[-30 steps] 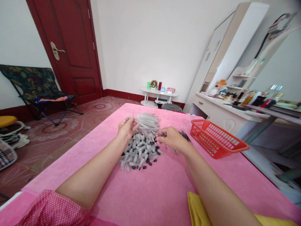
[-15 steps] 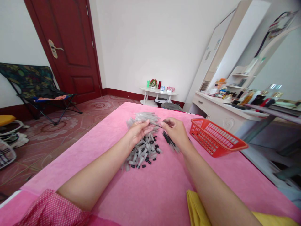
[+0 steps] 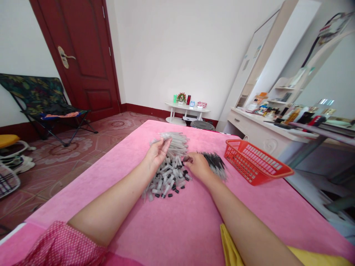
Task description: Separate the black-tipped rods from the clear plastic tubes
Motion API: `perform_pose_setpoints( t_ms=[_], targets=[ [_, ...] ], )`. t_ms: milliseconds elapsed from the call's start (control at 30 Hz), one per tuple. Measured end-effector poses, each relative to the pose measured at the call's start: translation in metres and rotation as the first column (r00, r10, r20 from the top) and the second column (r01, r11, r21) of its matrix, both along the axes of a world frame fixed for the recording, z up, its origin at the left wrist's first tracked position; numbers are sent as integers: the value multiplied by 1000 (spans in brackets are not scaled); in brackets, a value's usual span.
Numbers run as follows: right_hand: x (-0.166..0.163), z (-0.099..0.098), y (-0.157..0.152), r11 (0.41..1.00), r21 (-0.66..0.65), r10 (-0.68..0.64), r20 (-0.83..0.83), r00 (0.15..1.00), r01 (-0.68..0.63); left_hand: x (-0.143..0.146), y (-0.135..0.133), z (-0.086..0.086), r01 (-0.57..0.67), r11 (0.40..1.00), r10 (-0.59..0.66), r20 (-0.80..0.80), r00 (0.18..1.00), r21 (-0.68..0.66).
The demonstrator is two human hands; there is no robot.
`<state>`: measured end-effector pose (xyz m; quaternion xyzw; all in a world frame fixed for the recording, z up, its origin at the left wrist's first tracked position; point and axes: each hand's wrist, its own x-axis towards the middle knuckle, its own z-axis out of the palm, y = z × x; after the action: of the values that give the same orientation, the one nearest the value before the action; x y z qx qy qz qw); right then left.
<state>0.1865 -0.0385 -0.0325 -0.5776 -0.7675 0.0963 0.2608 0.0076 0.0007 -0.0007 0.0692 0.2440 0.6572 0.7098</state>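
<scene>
A heap of clear plastic tubes and small black caps point(image 3: 168, 178) lies on the pink cloth point(image 3: 180, 221). My left hand point(image 3: 157, 150) hovers over the heap's far side, palm up, fingers closed round a clear tube. My right hand point(image 3: 195, 164) rests at the heap's right edge, thumb and fingers pinched on a small dark piece. A neat bundle of clear tubes point(image 3: 177, 139) lies just beyond my left hand. Thin black refills point(image 3: 214, 161) lie in a pile right of my right hand.
A red plastic basket point(image 3: 256, 164) stands at the right on the pink cloth. A yellow cloth point(image 3: 230, 247) lies under my right forearm. Beyond are a white dresser point(image 3: 266, 133), a small white table point(image 3: 187, 111), a folding chair point(image 3: 47, 107) and a red door point(image 3: 83, 55).
My right hand drew back from my left hand, where it held a thin black refill at the tube, and dropped to the heap's right edge. My left hand lifted slightly.
</scene>
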Motion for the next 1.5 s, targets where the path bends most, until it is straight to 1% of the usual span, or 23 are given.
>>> perform_pose_setpoints(
  t_ms=[67,133,233,300,367,400,433,500,533,567,600,633,667,733,833,900,967,1100,1367,1500],
  targets=[
    [-4,-1,-3,1000,-19,-22,75,997,23,1,1,-1,-6,1000,6,-6,1000,11],
    [-4,0,-5,999,-25,-32,115,993,35,1,1,-2,-7,1000,7,-4,1000,15],
    [0,4,-6,1000,1,-22,103,994,22,1,1,-1,5,1000,-5,-9,1000,21],
    [4,7,-4,999,35,-20,20,1000,19,1,1,-1,6,1000,-5,-23,1000,29],
    [5,12,-1,999,42,-12,-167,986,19,2,-1,-2,8,999,-6,-56,998,44],
    [4,16,-1,1000,24,-7,-295,955,15,2,-2,-2,11,998,-6,-80,997,58],
    [3,19,-1,1000,-4,-6,-432,902,5,3,-3,-3,14,997,-6,-109,994,75],
    [-2,27,-3,998,-60,-20,-675,737,-28,5,-5,-4,26,993,-6,-168,986,116],
    [-5,30,-5,996,-79,-28,-761,648,-51,6,-7,-5,36,990,-8,-198,980,137],
    [-8,33,-7,993,-91,-32,-820,571,-76,8,-8,-6,53,986,-16,-226,974,157],
    [-11,36,-10,991,-95,-31,-858,513,-99,9,-9,-6,73,982,-26,-253,967,175],
    [-13,38,-12,988,-95,-27,-878,477,-119,10,-11,-6,95,977,-39,-279,959,192],
    [-16,39,-14,987,-96,-26,-886,463,-128,11,-12,-7,117,972,-50,-304,951,204],
    [-18,39,-16,991,-91,-32,-874,484,-100,13,-15,-6,149,967,-70,-347,935,208],
    [-19,38,-15,999,-33,-26,-811,584,-1,15,-18,-5,182,964,-95,-388,917,193],
    [-18,37,-14,999,14,-7,-778,628,29,17,-20,-4,197,961,-107,-397,911,194],
    [-18,37,-13,999,26,6,-779,627,23,18,-21,-4,203,960,-112,-399,910,193],
    [-18,37,-13,1000,3,0,-793,609,4,18,-21,-5,202,960,-111,-401,909,194],
    [-17,36,-12,998,31,-9,-744,668,49,19,-21,-7,206,951,-93,-425,900,229],
    [-16,35,-11,998,34,-6,-729,684,45,19,-22,-6,194,955,-82,-432,898,223]
  ],
)
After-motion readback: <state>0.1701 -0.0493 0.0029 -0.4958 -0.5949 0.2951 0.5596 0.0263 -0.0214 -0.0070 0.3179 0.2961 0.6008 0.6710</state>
